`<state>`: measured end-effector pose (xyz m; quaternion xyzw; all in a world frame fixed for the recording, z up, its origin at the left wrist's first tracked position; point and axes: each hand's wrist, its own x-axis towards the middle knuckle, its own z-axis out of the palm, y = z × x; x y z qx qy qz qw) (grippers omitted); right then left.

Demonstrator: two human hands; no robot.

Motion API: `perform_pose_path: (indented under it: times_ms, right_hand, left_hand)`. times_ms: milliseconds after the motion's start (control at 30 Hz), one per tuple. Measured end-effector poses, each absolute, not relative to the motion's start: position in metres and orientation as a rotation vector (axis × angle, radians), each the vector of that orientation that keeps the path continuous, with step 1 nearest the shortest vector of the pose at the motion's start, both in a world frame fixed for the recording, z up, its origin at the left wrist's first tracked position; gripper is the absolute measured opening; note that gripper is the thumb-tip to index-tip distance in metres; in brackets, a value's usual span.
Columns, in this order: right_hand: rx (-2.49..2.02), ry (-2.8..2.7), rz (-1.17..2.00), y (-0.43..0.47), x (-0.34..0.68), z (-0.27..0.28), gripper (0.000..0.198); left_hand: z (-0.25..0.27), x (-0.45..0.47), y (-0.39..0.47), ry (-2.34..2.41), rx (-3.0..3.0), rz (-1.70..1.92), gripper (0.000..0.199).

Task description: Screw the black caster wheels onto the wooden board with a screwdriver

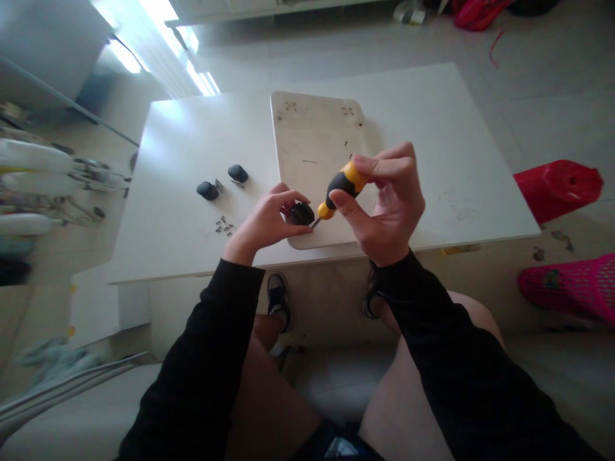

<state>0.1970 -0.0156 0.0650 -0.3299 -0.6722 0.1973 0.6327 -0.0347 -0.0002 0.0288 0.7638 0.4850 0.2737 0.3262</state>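
My left hand [269, 221] grips a black caster wheel [302, 214] at the near left corner of a pale rounded board [317, 141]. In my right hand [391, 205] is a yellow and black screwdriver [342, 187], tilted, its handle held between thumb and fingers. The shaft points down at the base of the caster; whether its tip sits in a screw head cannot be made out. Screw holes show at the board's far corners. Two more casters, one [208, 190] and another [237, 173], lie to the left, with several screws [223, 225] nearer me.
The board rests on a white table [432, 147]; small dark screws [346, 143] and a thin dark line are on it. A red container [557, 186] and a pink basket [571, 285] stand off the right side. My legs are below the near edge.
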Motion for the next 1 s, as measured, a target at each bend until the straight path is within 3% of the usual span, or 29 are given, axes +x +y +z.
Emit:
perform_pose_path:
  times_ms: [100,267,467,667,867,1000]
  right_hand:
    - [-0.719,-1.513,0.405,-0.0149,0.1966,0.0642,0.031]
    - [-0.722,-1.603,0.586,-0.0181,0.1954,0.0651,0.024]
    - [-0.637,-1.504,0.325,-0.0110,0.1976,0.0638,0.035]
    - [-0.473,-1.494,0.610,-0.0101,0.1925,0.0609,0.029]
    - [-0.650,-1.493,0.289,-0.0095,0.1953,0.0622,0.032]
    - [-0.597,-1.508,0.588,-0.0158,0.1927,0.0591,0.030]
  left_hand:
    - [0.0272,-0.0369,0.0009,1.249,1.975,0.723,0.055]
    - [0.0253,-0.0398,0.0019,1.186,1.965,0.727,0.054]
    - [0.0267,-0.0394,0.0015,1.184,1.984,0.727,0.052]
    - [0.0303,-0.0380,0.0005,1.200,1.986,0.694,0.052]
    - [0.0287,-0.0386,0.0011,1.199,1.972,0.694,0.051]
    - [0.0285,-0.0381,0.0011,1.201,1.969,0.692,0.050]
